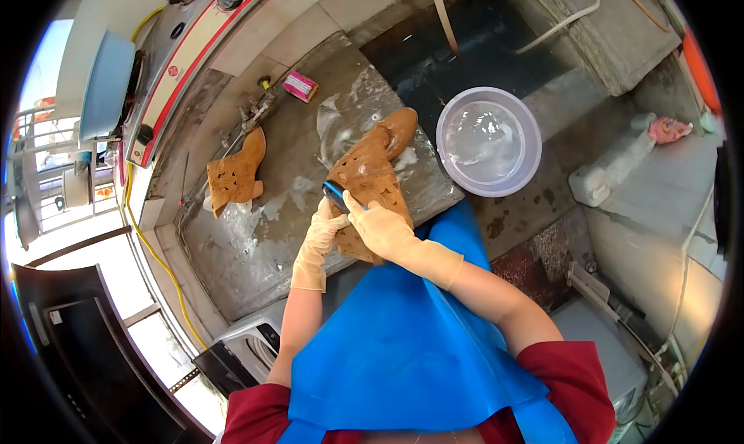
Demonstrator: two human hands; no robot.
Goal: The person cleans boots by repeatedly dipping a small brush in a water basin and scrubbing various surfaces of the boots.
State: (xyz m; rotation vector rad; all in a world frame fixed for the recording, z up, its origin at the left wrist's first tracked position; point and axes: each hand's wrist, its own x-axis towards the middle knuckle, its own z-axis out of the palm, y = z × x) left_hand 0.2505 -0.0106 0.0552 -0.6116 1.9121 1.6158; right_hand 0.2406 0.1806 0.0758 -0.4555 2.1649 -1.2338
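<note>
A tan ankle boot with cut-out patterns (370, 161) lies wet on its side on the slab in front of me, its toe pointing away to the right. Over its shaft is a black-and-blue brush (334, 191); its bristles are hard to make out. My right hand (380, 228), in a cream rubber glove, is closed on the brush. Gloved the same way, my left hand (324, 225) is closed around the brush's near end, at the boot's left edge. The matching boot (237, 173) rests farther left, amid suds.
A pink packet (300, 87) lies by the tap (260, 107). A pale basin of soapy water (528, 143) stands right of the slab (294, 250), near a dark water tank (473, 45). A white bottle (593, 185) sits on the right ledge; a stove (194, 64) is upper left.
</note>
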